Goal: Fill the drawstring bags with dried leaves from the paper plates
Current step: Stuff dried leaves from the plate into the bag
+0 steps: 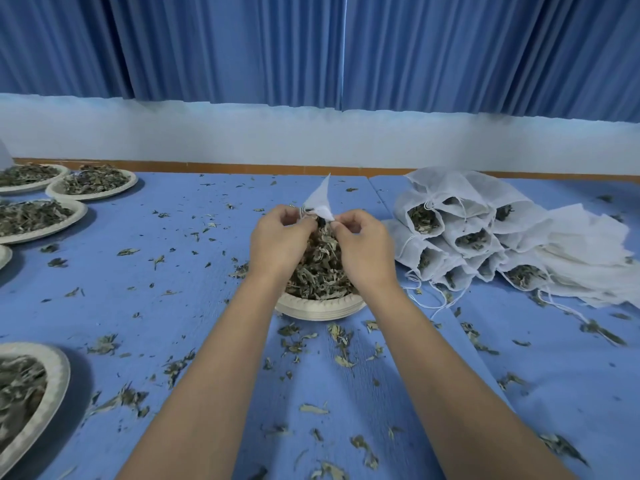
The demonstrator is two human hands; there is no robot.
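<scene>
Now, your left hand (277, 244): pinches drawstring bag (320, 199) mouth
Your right hand (360, 247): pinches it too
Surface: blue tablecloth (173, 271), curtain (242, 46) behind

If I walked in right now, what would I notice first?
Probably the middle, where the left hand and the right hand pinch a small white bag above a paper plate heaped with dried leaves. To the right lies a pile of filled bags, their open mouths showing leaves. Loose leaf crumbs are scattered all over the blue table.
</scene>
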